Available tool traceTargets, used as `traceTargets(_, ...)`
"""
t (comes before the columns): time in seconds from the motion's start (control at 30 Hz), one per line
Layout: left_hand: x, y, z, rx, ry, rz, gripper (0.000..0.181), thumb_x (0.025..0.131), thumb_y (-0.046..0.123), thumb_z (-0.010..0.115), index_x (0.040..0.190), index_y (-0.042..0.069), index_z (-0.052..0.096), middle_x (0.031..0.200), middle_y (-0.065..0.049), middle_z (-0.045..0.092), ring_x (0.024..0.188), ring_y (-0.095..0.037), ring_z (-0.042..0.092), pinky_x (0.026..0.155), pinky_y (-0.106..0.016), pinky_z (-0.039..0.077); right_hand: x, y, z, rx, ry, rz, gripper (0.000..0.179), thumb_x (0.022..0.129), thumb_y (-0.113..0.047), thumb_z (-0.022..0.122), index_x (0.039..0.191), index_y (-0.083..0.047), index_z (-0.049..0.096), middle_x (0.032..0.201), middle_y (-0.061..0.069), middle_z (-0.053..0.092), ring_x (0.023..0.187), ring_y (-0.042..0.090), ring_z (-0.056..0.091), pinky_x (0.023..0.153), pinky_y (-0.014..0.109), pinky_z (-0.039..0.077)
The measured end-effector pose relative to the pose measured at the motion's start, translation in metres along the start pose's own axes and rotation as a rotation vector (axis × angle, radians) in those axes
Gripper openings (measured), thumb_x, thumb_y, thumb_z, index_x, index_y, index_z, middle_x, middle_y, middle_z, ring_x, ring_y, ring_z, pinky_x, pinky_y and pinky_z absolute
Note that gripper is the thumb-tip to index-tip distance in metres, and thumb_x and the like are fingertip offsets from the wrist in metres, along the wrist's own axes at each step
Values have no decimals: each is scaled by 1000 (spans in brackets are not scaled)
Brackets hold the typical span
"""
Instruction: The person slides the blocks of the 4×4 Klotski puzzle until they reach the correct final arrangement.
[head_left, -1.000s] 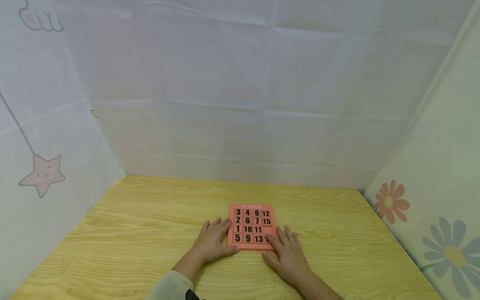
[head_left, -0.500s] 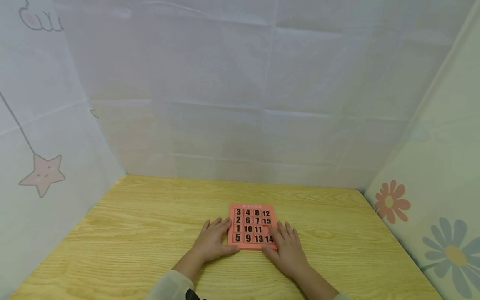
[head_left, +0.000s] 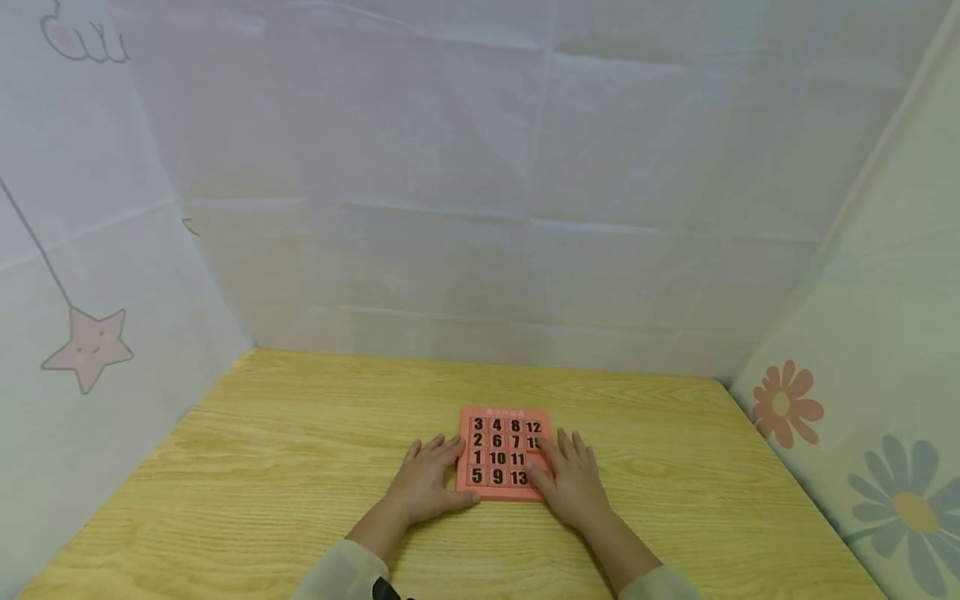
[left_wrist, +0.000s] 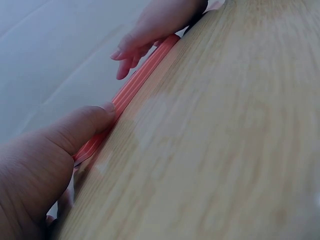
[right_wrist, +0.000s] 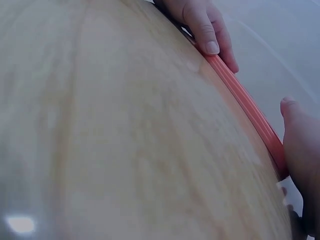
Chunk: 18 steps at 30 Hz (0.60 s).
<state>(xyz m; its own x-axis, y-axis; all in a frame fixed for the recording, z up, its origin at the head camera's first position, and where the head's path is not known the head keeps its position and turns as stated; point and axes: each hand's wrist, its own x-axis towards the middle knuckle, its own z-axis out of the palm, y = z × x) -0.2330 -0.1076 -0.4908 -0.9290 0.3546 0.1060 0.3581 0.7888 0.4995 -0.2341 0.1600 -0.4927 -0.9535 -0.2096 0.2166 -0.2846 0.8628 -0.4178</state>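
Note:
A pink sliding number puzzle lies flat on the table, its black-numbered tiles in rows. The gap in its grid is in the right column, below the 15 tile. My left hand holds the puzzle's near left corner, thumb along the front edge and fingers against the left side. In the left wrist view the thumb presses on the puzzle's edge. My right hand reaches over the right side with fingers extended. Its index fingertip is at the 15 tile, and its thumb covers the lower right tile.
The wood-grain table stretches out on all sides of the puzzle. A pale cloth wall rises behind it. Side cloths carry a printed star on the left and printed flowers on the right.
The right hand has shifted up the right column. Its index finger went from the lower right tile past the gap to the 15, and the thumb came onto the board. The left hand stayed put.

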Motion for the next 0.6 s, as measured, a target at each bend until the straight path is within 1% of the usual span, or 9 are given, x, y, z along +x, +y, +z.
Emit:
traceTargets(0.1,0,1,0,-3,1,2,94,78,66,68,149,9,43,156,-8,40,147,-36,29,122,-61,11,3,-1,0,17,-26,32,64,97,-58,46,144,-15,51,157,23,30,148,47,17,119,67,13)
traceTargets(0.23,-1,3,-1,-6,6,4,93,78,64,68,148,9,44,156,-8,41,147,-36,30,122,-61,11,5,-2,0,17,-41,47,66,96,-61,46,144,-17,51,158,22,29,149,46,16,119,66,13)
traceTargets(0.4,-1,3,-2,-7,3,4,92,79,64,69,148,9,43,156,-8,41,147,-36,30,122,-61,11,4,-2,0,11,-40,42,65,95,-61,48,143,-16,53,159,22,28,148,47,15,118,68,13)
traceTargets(0.6,-1,2,-1,-1,-1,6,93,79,65,68,149,9,43,156,-8,41,147,-36,30,122,-61,11,-1,-2,-1,-8,-59,37,67,94,-62,48,143,-17,53,159,22,28,149,46,14,119,67,10)
